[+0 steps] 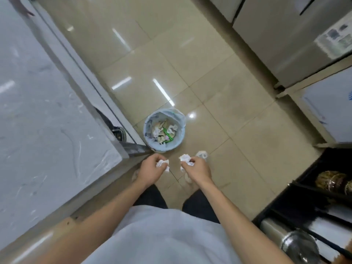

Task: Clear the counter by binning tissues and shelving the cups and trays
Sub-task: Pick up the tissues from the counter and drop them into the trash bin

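Note:
A small round bin (179,121) lined with a pale blue bag stands on the tiled floor by the counter's corner; crumpled tissues and scraps lie inside it. My left hand (150,169) grips a crumpled white tissue (162,163) just short of the bin's near rim. My right hand (198,168) grips another crumpled white tissue (185,159), a little to the right of the left one. Both hands hover above the floor, close together, on my side of the bin.
A pale marbled counter (47,115) fills the left side, its corner next to the bin. Steel fridge doors (276,40) and a white box (331,111) line the right. A black rack (312,210) with steel containers stands at lower right. Beige tiled floor (219,103) lies between.

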